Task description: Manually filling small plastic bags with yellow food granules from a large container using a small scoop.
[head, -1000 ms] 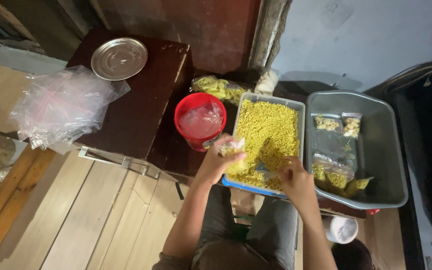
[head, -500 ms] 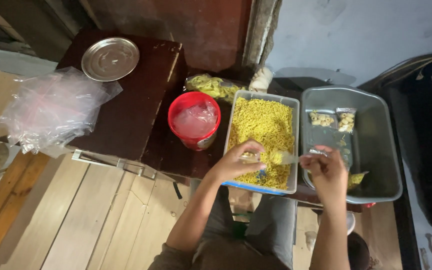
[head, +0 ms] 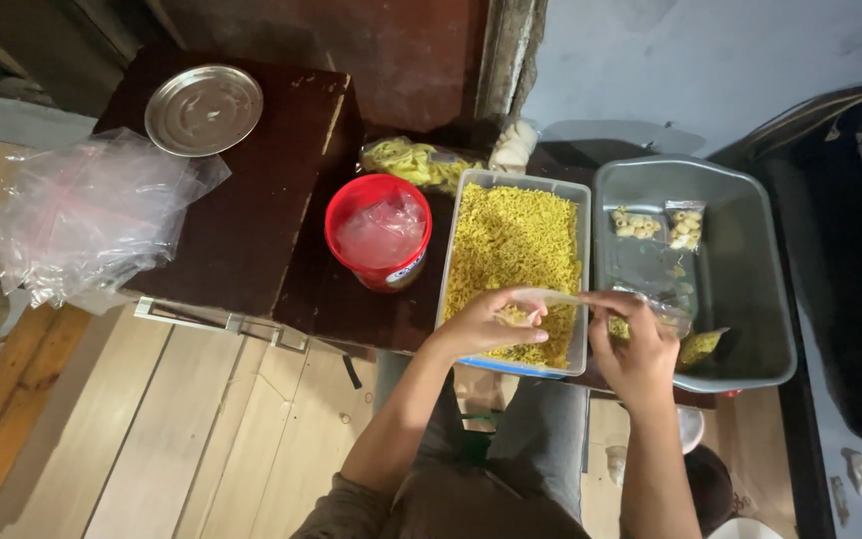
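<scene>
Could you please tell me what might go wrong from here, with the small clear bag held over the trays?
1. The left hand and right hand hold a small clear plastic bag above the gap between the clear rectangular tray of yellow snack pieces and the grey plastic tub; pieces could drop between them.
2. The red plastic bucket stands close beside the left forearm, so a sideways move might knock it.

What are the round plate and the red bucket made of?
The round plate looks like metal, probably steel: silvery grey with a dull shine and a raised rim. The red bucket seems to be plastic: even bright colour, smooth thin wall, with a clear crinkly plastic bag inside.
</scene>
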